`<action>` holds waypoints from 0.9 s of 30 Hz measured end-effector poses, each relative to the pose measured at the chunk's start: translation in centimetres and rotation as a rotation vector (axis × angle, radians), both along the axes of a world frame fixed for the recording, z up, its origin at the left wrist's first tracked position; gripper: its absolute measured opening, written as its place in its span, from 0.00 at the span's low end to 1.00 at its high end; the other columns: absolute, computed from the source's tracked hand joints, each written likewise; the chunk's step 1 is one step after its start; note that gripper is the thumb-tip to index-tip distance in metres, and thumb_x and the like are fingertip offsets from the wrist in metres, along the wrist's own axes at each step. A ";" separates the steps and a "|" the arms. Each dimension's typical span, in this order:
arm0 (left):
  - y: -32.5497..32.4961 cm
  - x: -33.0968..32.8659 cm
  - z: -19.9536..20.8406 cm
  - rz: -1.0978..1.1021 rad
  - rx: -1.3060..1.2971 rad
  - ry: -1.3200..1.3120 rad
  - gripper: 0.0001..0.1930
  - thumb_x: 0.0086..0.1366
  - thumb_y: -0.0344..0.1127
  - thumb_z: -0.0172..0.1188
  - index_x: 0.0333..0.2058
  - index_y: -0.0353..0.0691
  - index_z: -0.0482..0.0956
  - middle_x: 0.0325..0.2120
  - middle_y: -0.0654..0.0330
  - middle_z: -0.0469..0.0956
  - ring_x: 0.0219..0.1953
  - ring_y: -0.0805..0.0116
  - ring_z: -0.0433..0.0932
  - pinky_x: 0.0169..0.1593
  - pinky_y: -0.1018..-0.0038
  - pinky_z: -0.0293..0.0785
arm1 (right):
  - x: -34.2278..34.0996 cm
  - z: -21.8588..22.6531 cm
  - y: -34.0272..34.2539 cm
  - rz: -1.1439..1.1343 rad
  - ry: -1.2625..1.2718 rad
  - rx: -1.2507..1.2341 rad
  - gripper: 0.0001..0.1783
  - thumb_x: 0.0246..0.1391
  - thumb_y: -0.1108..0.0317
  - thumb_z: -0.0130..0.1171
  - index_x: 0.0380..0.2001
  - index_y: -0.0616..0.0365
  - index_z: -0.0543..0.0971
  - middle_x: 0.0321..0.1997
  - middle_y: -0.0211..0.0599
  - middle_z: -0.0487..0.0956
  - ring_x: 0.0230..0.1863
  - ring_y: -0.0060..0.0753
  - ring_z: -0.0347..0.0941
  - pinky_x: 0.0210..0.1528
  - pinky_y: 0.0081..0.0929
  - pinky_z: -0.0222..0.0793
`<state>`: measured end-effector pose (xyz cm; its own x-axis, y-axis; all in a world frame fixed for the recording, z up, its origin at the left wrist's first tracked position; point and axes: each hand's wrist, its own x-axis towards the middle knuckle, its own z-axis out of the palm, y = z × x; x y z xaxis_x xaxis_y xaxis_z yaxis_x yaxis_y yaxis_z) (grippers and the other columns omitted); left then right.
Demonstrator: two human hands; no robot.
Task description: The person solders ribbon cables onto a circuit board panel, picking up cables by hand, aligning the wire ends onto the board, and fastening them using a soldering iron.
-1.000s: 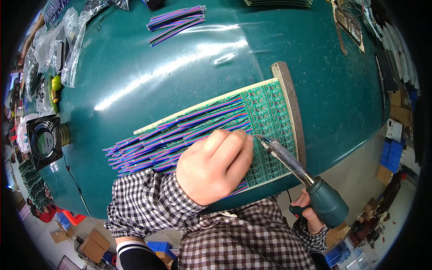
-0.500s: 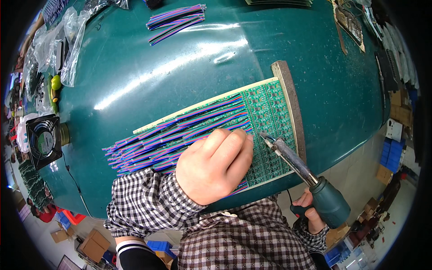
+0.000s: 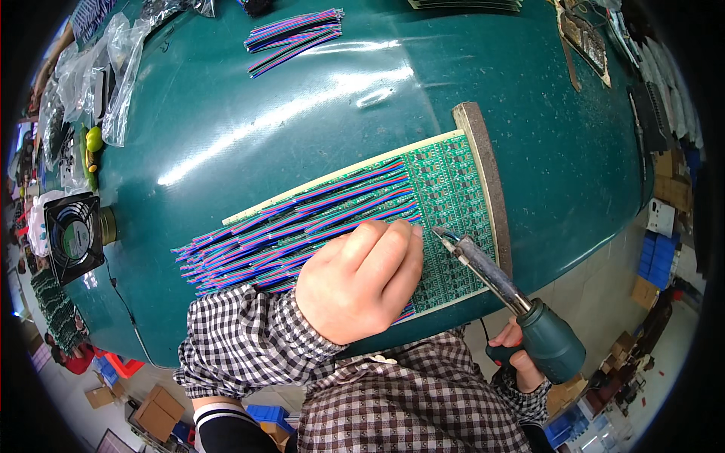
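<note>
My left hand (image 3: 359, 283) is closed, knuckles up, over striped wire strips (image 3: 302, 226) in red, blue and black, near their ends on a green circuit board panel (image 3: 457, 204). Its fingertips and the exact strip they pinch are hidden. My right hand (image 3: 521, 351) grips the dark green handle of a soldering iron (image 3: 498, 283) at the lower right. The iron's metal barrel slants up and left, its tip close beside the left fingertips. Whether the tip touches the board, I cannot tell. Strips lie in rows across the panel's left part.
A wooden bar (image 3: 485, 181) borders the panel's right side. Farther back lies a bundle of loose wire strips (image 3: 294, 38). A small black fan (image 3: 74, 234) stands at the left, below plastic bags (image 3: 113, 60). A scuffed holder (image 3: 585, 45) sits at the far right.
My left hand's fingers and the soldering iron's tip have both shifted very slightly toward me along the panel. The iron keeps nearly the same slant, and the wire strips otherwise look unchanged.
</note>
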<state>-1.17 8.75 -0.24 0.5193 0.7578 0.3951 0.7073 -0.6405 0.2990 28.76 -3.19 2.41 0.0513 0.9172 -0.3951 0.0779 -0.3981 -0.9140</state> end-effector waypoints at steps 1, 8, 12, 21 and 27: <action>-0.1 0.0 0.0 0.005 -0.001 0.022 0.17 0.51 0.30 0.63 0.41 0.29 0.83 0.38 0.57 0.77 0.36 0.67 0.78 0.34 0.75 0.76 | 0.0 0.2 0.1 0.048 -0.020 -0.059 0.33 0.54 0.51 0.73 0.48 0.70 0.75 0.36 0.38 0.74 0.40 0.37 0.76 0.46 0.40 0.80; -0.5 0.4 0.1 0.040 0.052 0.049 0.16 0.52 0.28 0.64 0.40 0.29 0.83 0.37 0.57 0.78 0.39 0.66 0.80 0.37 0.76 0.77 | 2.0 -1.2 -1.7 0.128 -0.093 -0.028 0.41 0.55 0.54 0.73 0.60 0.72 0.69 0.37 0.35 0.74 0.41 0.37 0.75 0.49 0.43 0.81; -0.6 0.5 0.0 0.049 0.057 0.050 0.15 0.53 0.28 0.64 0.40 0.29 0.83 0.37 0.56 0.78 0.39 0.65 0.81 0.38 0.76 0.78 | 1.9 -1.1 -1.6 0.103 -0.066 -0.054 0.41 0.55 0.54 0.73 0.60 0.73 0.69 0.37 0.35 0.74 0.41 0.36 0.75 0.50 0.44 0.80; -0.8 0.8 -0.1 0.070 0.117 0.088 0.15 0.52 0.27 0.65 0.39 0.28 0.84 0.36 0.56 0.78 0.37 0.65 0.80 0.38 0.75 0.78 | 1.1 -1.1 -1.4 0.006 -0.027 -0.032 0.51 0.48 0.57 0.81 0.63 0.66 0.57 0.36 0.46 0.85 0.39 0.37 0.85 0.55 0.40 0.80; -1.0 1.1 -0.2 0.093 0.139 0.106 0.13 0.52 0.27 0.66 0.37 0.28 0.85 0.35 0.57 0.79 0.36 0.66 0.80 0.37 0.76 0.77 | 2.0 -1.7 -2.1 0.119 -0.145 -0.008 0.52 0.49 0.56 0.81 0.64 0.66 0.55 0.37 0.46 0.85 0.39 0.36 0.85 0.55 0.40 0.80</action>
<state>-0.09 7.76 -0.41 0.4943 0.7462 0.4458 0.7880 -0.6012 0.1326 30.79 -5.28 0.72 -0.0005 0.9169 -0.3991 0.2558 -0.3857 -0.8864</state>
